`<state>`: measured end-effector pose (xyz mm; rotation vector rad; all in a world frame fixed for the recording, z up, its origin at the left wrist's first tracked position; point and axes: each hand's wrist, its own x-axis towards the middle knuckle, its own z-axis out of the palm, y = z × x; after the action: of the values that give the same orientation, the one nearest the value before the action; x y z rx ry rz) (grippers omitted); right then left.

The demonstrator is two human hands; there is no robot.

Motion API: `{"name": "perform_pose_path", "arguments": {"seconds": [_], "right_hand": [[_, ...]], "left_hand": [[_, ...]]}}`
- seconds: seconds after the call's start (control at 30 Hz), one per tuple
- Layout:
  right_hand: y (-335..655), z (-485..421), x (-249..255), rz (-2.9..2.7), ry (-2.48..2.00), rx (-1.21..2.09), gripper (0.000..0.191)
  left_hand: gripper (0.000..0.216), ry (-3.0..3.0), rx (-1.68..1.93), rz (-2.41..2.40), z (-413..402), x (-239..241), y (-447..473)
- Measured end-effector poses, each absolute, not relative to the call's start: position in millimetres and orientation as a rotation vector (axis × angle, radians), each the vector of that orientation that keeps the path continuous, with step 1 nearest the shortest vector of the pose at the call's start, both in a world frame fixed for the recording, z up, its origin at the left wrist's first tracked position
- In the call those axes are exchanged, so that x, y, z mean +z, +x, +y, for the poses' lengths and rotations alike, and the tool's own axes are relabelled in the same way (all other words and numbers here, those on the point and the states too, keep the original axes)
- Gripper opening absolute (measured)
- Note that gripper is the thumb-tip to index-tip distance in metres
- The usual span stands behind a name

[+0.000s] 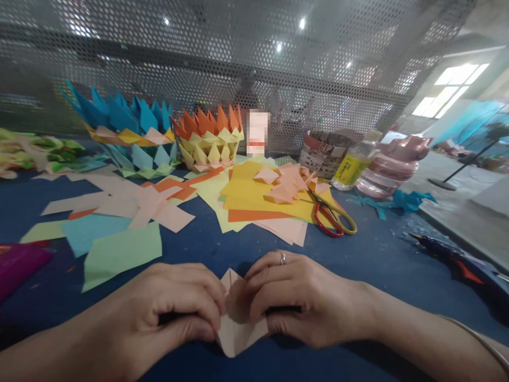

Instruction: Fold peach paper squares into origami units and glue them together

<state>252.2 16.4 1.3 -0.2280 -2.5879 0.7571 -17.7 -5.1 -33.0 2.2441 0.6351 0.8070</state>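
Note:
A small pale pink sheet of paper (238, 329), creased and bent up between the fingers, is held low over the blue table near its front edge. My left hand (175, 307) pinches its left side, thumb below and fingers above. On the opposite side my right hand (294, 302), with a ring on one finger, grips the paper the same way. The fingers of both hands cover its side edges. Beyond the hands lie loose sheets, among them a light green piece (123, 252) and a stack of yellow paper (246, 191) with folded peach pieces (286, 183) on top.
Scissors (336, 215) lie right of the stack. Behind stand a blue folded-paper basket (131, 124), an orange and yellow one (210, 138), a round container (324, 154), a labelled bottle (353, 162) and a pink bottle (392, 170). A glue gun (453, 254) lies at right.

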Motion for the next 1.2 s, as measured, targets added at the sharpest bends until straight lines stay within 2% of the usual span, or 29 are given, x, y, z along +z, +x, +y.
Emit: {"name": "perform_pose_path", "arguments": {"seconds": [0.07,0.43,0.83,1.2], "right_hand": [[252,18,0,-2.563,-0.245,0.818,0.005],[246,16,-3,-2.426,-0.475,0.975,0.012],[232,-1,-11,-2.33,-0.795,0.858,0.018],[230,-5,-16,-2.347,-0.846,0.75,0.015]], "left_hand": [[0.019,2.22,0.812,0.686,-7,-34,-16],[0.02,2.286,0.88,0.833,-19,-40,-9],[0.023,2.45,0.923,0.868,-21,-31,-3],[0.027,2.378,0.995,0.941,-30,-44,0]]}}
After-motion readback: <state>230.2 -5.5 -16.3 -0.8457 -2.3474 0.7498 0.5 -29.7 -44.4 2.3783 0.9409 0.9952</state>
